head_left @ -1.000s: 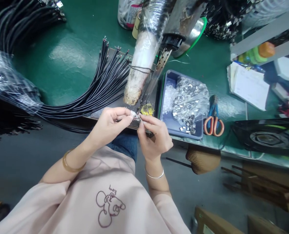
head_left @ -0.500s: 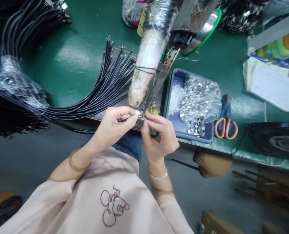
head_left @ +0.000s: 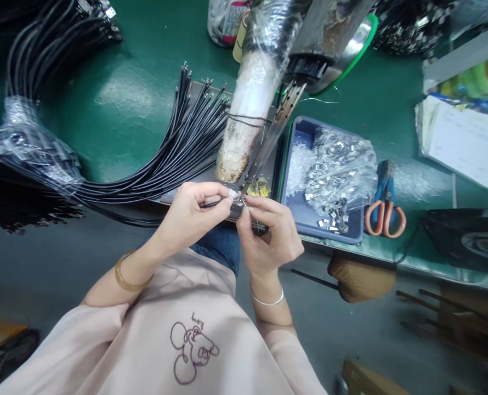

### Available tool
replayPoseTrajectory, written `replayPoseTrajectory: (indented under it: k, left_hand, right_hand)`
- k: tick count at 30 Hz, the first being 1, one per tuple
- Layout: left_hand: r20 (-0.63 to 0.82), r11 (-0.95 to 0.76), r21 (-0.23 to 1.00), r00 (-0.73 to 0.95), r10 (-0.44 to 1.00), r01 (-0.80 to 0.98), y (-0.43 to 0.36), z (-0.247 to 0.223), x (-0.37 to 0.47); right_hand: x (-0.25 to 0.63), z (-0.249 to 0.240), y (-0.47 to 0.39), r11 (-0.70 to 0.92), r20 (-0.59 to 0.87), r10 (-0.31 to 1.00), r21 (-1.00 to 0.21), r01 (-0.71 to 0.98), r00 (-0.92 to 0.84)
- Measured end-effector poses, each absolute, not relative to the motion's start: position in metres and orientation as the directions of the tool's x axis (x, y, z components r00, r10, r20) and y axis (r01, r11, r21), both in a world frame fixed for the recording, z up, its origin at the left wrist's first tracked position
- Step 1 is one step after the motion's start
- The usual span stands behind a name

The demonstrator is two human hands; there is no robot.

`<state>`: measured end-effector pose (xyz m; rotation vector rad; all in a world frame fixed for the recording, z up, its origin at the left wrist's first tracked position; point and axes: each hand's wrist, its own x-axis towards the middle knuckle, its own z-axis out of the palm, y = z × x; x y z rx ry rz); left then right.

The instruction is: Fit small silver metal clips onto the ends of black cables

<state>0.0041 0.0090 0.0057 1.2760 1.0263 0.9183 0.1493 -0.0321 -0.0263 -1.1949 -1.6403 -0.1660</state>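
My left hand (head_left: 194, 214) is closed in a pinch on the end of a black cable (head_left: 211, 204), just below the tip of a soldering iron (head_left: 277, 120). The iron is fixed above, slanting down toward my fingertips. Opposite it, my right hand (head_left: 271, 233) pinches a thin silvery strand of solder wire (head_left: 244, 202) against the same spot. The small part at the joint is mostly hidden by my fingers. A bundle of black cables (head_left: 178, 148) fans out with stripped ends at the upper left of my hands. Beside the iron's tip lies a yellow sponge (head_left: 259, 187).
A plastic-wrapped pipe (head_left: 248, 93) comes down close to my hands. Right of them is a blue tray (head_left: 285, 214) with bagged metal connectors, then orange-handled cutters (head_left: 386, 216). A green-rimmed spool (head_left: 369, 38) stands behind the iron. Papers (head_left: 464, 145) lie farther right.
My right fingertips have shifted slightly left and down. My left hand keeps its pinch on the cable under the iron; the whole view has moved slightly.
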Motion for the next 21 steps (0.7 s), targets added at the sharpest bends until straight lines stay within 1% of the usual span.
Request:
replayPoseTrajectory:
  k: [3,7,10,14,18,21]
  left_hand:
    - [-0.085,0.081,0.996,0.277,0.957,0.023,0.0069,0.0066,0.0051]
    - [-0.080,0.079,0.997,0.266,0.961,0.016,0.0058,0.0093,0.0059]
    - [-0.083,0.087,0.996,0.282,0.956,-0.001,0.0077,0.0101,0.0050]
    - [-0.123,0.141,0.990,0.341,0.932,-0.030,0.0110,0.0086,0.0032]
    - [-0.176,0.198,0.980,0.336,0.925,-0.033,0.0125,0.0074,0.0032]
    - [-0.188,0.211,0.977,0.335,0.923,-0.033,0.0125,0.0082,0.0033]
  right_hand:
    - [0.1490,-0.0249,-0.0326,0.467,0.778,0.625,-0.445,0.764,0.071]
    - [0.1479,-0.0208,-0.0342,0.442,0.772,0.631,-0.437,0.784,0.075]
    - [0.1477,-0.0206,-0.0353,0.454,0.772,0.631,-0.444,0.772,0.073]
    - [0.1492,-0.0239,-0.0365,0.484,0.777,0.626,-0.447,0.752,0.059]
    - [0.1502,-0.0250,-0.0370,0.469,0.757,0.651,-0.460,0.754,0.057]
    - [0.1496,-0.0235,-0.0366,0.467,0.750,0.658,-0.478,0.744,0.069]
